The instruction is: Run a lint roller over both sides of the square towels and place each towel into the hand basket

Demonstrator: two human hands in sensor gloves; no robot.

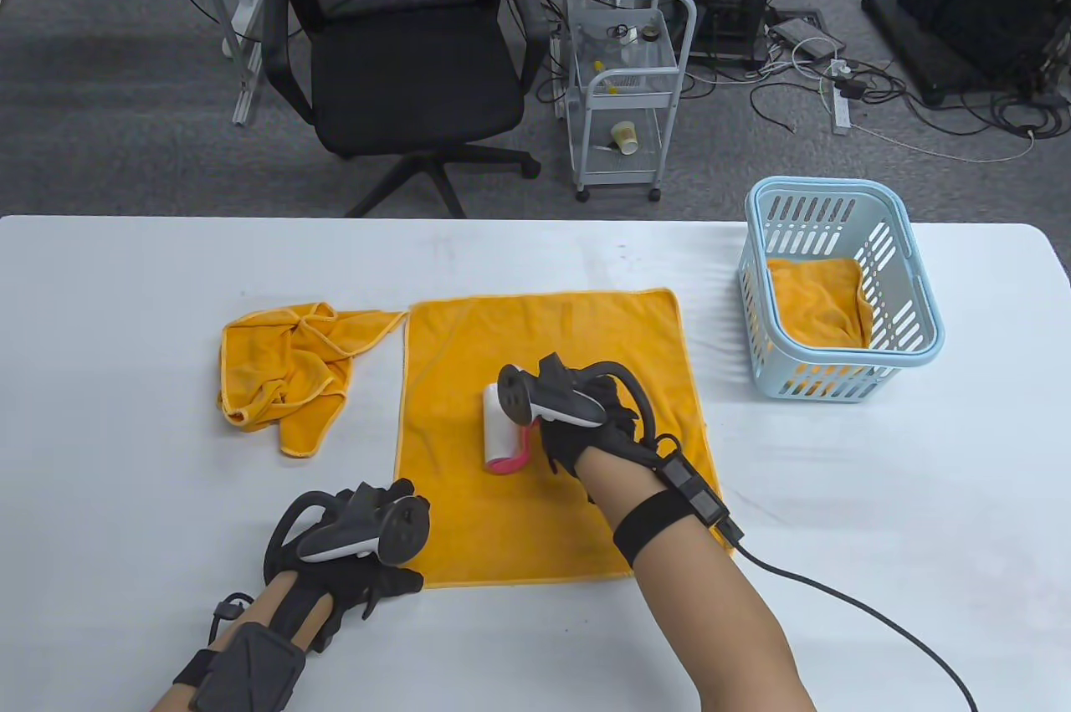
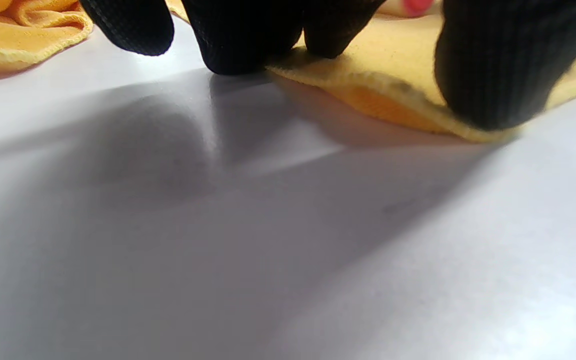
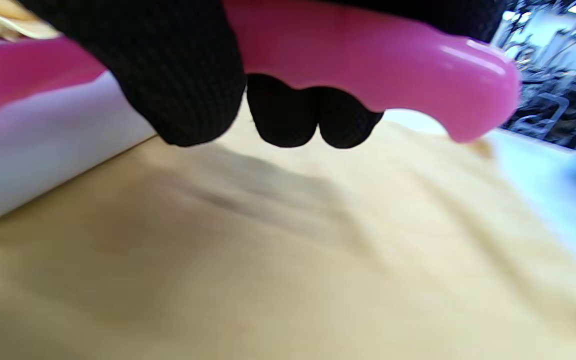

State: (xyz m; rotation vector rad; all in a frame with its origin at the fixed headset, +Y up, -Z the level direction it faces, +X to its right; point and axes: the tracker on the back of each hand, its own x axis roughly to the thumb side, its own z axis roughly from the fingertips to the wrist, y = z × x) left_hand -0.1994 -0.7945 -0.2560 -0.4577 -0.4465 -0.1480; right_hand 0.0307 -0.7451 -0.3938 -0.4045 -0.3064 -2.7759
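Note:
An orange square towel lies spread flat mid-table. My right hand grips the pink handle of the lint roller, whose white roll lies on the towel. My left hand presses the towel's near-left corner, fingertips on its hem and the table. A second orange towel lies crumpled to the left. A third towel sits in the light blue hand basket at the right.
The white table runs to its far edge, beyond which stand a black office chair and a small white trolley. A black cable trails from my right wrist across the table's near right.

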